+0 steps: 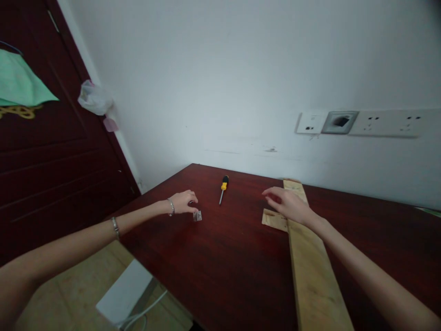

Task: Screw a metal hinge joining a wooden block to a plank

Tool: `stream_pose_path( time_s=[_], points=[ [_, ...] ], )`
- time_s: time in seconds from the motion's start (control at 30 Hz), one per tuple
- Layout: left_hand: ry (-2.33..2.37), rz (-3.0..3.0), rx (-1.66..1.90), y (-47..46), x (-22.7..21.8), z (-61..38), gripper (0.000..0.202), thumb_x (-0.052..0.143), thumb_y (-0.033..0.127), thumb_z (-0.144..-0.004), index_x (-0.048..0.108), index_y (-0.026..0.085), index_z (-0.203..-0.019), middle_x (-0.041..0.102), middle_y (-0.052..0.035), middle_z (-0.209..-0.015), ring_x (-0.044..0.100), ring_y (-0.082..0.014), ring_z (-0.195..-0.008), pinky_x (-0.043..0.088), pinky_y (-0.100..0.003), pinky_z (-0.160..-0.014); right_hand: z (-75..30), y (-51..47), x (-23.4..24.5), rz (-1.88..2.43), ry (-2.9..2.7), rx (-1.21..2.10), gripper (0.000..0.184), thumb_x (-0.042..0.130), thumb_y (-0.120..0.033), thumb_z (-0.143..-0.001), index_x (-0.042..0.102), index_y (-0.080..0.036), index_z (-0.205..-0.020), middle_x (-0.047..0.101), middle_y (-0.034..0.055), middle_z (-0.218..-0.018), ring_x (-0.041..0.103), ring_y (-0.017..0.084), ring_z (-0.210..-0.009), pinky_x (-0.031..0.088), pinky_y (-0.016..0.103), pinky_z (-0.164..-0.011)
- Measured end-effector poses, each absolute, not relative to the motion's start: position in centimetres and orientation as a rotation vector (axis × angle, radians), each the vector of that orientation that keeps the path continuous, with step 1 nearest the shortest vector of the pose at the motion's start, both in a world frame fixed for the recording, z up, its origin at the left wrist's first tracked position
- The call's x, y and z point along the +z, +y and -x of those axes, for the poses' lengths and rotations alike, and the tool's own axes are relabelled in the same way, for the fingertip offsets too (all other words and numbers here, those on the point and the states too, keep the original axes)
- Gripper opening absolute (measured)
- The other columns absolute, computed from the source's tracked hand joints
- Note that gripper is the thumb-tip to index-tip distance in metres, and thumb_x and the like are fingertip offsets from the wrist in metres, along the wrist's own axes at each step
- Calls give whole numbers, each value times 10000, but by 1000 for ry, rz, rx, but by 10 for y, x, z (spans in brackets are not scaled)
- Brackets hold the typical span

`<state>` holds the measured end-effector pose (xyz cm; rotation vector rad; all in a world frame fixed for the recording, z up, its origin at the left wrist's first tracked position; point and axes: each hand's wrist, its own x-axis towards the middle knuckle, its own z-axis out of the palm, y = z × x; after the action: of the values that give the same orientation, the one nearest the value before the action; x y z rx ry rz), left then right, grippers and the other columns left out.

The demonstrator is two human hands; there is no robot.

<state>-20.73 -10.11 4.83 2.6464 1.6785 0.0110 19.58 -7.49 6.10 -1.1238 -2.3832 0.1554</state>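
Note:
My left hand [184, 202] hovers at the left of the dark red table, thumb and fingers apart. Just below its thumb is a small metal bracket or hinge [197, 216] with holes; whether the thumb touches it I cannot tell. My right hand [287, 203] is over a long wooden board [312, 271], its fingers loosely curved, apart and holding nothing. Beneath those fingers a short wooden piece [274, 220] sticks out to the left of the board. Between the hands, further back, lies a screwdriver [224, 186] with a yellow and black handle.
The table [234, 266] meets a white wall [213, 92] carrying a row of sockets [382, 123] on the right. At the left stand a dark red door [58, 138] with a green cloth [20, 80] and a plastic bag [94, 98]. A white box [126, 292] with cables is on the floor.

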Motion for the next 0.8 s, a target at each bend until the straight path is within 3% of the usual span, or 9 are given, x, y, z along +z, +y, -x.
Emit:
stream_pose_path(
  time_s=[0.4, 0.67, 0.8],
  points=[
    [1794, -2528, 13, -134, 20, 209, 549, 649, 585, -720, 640, 158, -1065, 609, -141, -1090, 536, -318, -1065, 440, -371, -839, -163, -73, 51, 1015, -2444, 214, 286, 452, -252, -840, 644, -233, -1051, 692, 39, -1067, 655, 192, -872, 503, 338, -835],
    [1804, -2492, 119, -134, 10, 201, 377, 645, 531, -745, 682, 196, -913, 595, -90, -1025, 552, -278, -1013, 441, -328, -806, -163, -74, 49, 997, -2452, 232, 282, 456, -271, -836, 648, -241, -1042, 696, 37, -1059, 657, 201, -877, 509, 352, -840],
    [1796, -2477, 146, -131, 9, 202, 405, 659, 531, -729, 680, 188, -941, 596, -94, -1026, 552, -281, -1005, 441, -330, -804, -166, -74, 47, 999, -2445, 223, 281, 448, -274, -841, 646, -236, -1037, 692, 40, -1070, 656, 202, -891, 506, 348, -845]
  ],
)
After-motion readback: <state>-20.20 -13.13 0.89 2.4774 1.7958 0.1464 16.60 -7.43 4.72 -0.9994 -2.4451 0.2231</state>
